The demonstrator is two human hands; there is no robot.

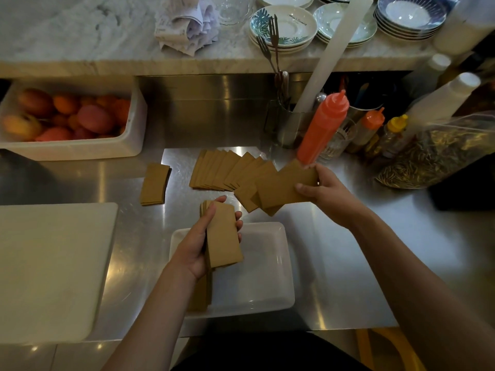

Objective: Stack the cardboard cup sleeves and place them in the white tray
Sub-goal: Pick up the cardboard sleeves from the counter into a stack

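- Steel counter [348, 263]: white tray [263, 279] at its near edge.
- My left hand [197, 249] grips a sleeve stack [223, 236] above the tray's left side.
- My right hand [322, 195] pinches fanned sleeves [281, 190], seemingly two or three; a fanned row [222, 170] lies behind.

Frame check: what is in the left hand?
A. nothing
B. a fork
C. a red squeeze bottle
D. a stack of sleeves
D: the left hand grips a stack of sleeves, thumb on one side and fingers curled round the other, while the right hand holds fanned sleeves.
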